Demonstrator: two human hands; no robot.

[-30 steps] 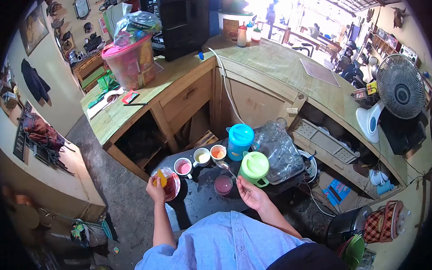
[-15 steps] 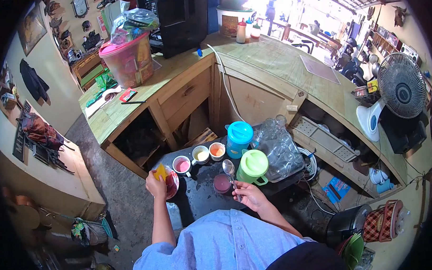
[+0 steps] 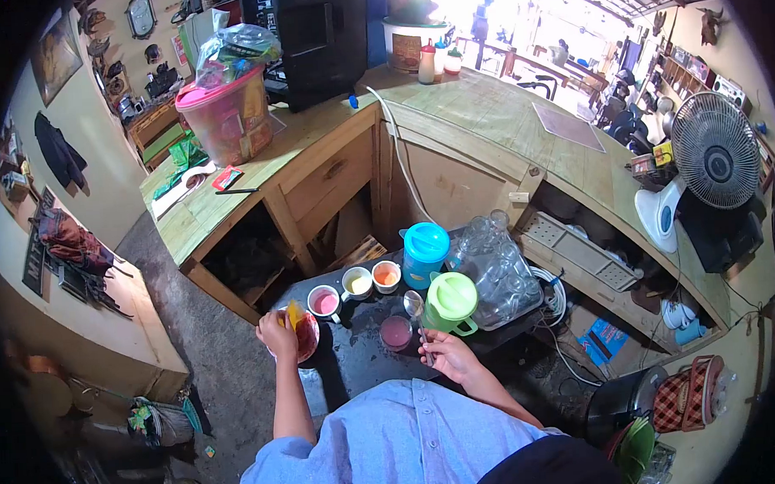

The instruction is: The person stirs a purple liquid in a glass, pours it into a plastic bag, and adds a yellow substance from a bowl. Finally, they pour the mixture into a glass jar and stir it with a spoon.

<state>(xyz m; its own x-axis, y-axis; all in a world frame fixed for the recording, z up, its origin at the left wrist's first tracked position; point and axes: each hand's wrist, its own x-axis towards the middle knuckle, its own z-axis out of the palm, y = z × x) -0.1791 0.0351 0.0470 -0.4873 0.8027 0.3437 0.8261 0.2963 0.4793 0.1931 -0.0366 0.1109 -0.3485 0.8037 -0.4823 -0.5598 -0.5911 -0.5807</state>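
My left hand [image 3: 277, 336] is closed on a yellow packet [image 3: 295, 313], tipped at the rim of a red-and-white bowl [image 3: 309, 342]. My right hand [image 3: 450, 357] grips a metal spoon [image 3: 414, 304] by its handle, bowl end up, near a glass of pinkish-purple liquid [image 3: 396, 333]. Beyond them stand a cup with pink contents [image 3: 324, 301], one with pale yellow contents [image 3: 357, 284] and one with orange contents [image 3: 387, 278]. A green lidded pitcher [image 3: 452, 301] is just beyond my right hand, with a blue lidded pitcher [image 3: 425, 256] behind it.
A tray of clear glassware [image 3: 501, 281] sits right of the pitchers on the dark low table [image 3: 349, 363]. A wooden counter [image 3: 477, 111] curves around, bearing a pink-lidded bucket [image 3: 230, 119], a black speaker [image 3: 325, 48] and a fan [image 3: 715, 149].
My left hand has shifted slightly left and down, and the yellow packet sits lower against the bowl. My right hand keeps the spoon in nearly the same place.
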